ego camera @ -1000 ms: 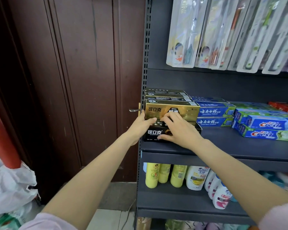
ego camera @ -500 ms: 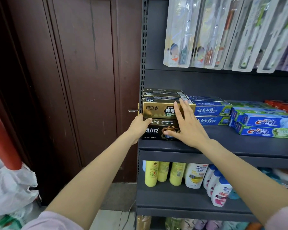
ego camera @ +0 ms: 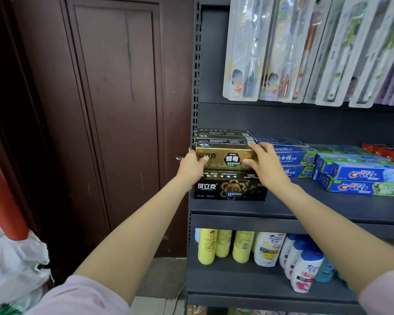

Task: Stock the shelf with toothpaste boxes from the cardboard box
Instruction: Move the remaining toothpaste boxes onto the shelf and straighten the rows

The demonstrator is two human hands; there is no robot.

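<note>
A: Head view first, nearest things: our sleeves sit at the bottom edge, both bare forearms reaching up to the shelf.

B: And our hands?

A: Our left hand cups the left end of the gold box, thumb curled onto its front. Our right hand holds the right end, fingers laid over the top edge and thumb pressed on the front. So both hands grip that one box.

B: What changed just now?

A: A second ago our hands were lower, fussing at the black box. Half a second ago the right fingers were spread flat against the gold front. Now both have moved up and closed on the gold box's ends.

B: Meaning?

A: We judge the black box is settled, at the shelf's front left corner, and we are squaring the gold one on top of it. The gold box looks set back a little from the black one's front.

B: Further back?

A: More dark boxes are stacked behind. Beside them lie blue boxes, then Crest boxes. Toothbrush packs hang above; bottles stand on the shelf below.

B: The cardboard box?

A: Not in view. We would guess the next step is letting go and reaching back for more stock.
</note>
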